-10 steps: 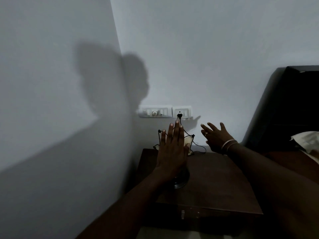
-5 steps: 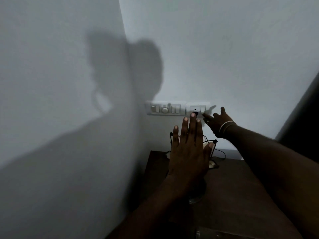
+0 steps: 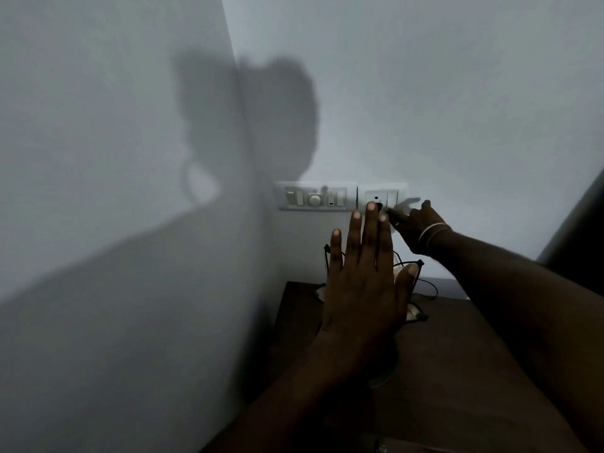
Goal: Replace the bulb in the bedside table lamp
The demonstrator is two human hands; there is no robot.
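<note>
The room is dim. A small lamp (image 3: 414, 313) with a black wire frame stands on the dark wooden bedside table (image 3: 457, 354), mostly hidden behind my left hand (image 3: 366, 289). That hand is flat, fingers spread, palm down, hovering in front of the lamp and holding nothing. My right hand (image 3: 415, 227), with bangles on the wrist, reaches to the white socket plate (image 3: 382, 197) on the wall, its fingertips at the switch beside the lamp's black plug. No bulb can be made out.
A second white switch panel (image 3: 315, 198) with a round dial sits left of the socket plate. The lamp's thin black cord (image 3: 429, 286) loops over the table's back. Walls meet in a corner at left. A dark headboard edge (image 3: 578, 230) shows at right.
The camera has moved closer to the wall. My right hand has gone from above the table up to the socket plate and now touches it. My left hand stays flat before the lamp.
</note>
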